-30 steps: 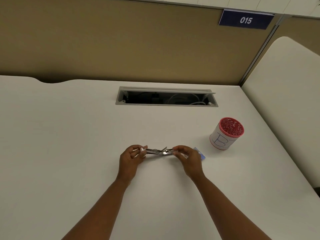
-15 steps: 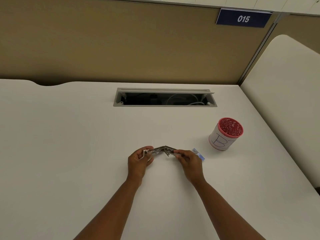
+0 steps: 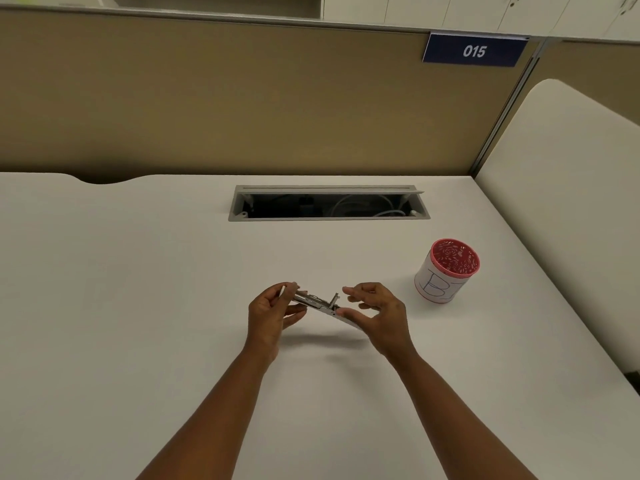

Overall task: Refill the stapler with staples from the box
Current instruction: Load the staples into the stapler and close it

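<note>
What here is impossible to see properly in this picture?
Head view only:
- Staples inside the stapler: too small to tell.
- Stapler's right end: hidden behind the right hand.
- Staple box: not visible now.
- Cable slot contents: dark, unclear.
- Red cup interior: mostly hidden by its rim.

White desk, tan partition

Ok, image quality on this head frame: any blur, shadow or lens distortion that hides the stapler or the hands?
Head view: even, dim, warm light, no glare. The stapler reads soft but legible between the left hand and right hand; a faint shadow lies on the desk beneath them. Wide-angle bending curves the partition and desk edges.
</note>
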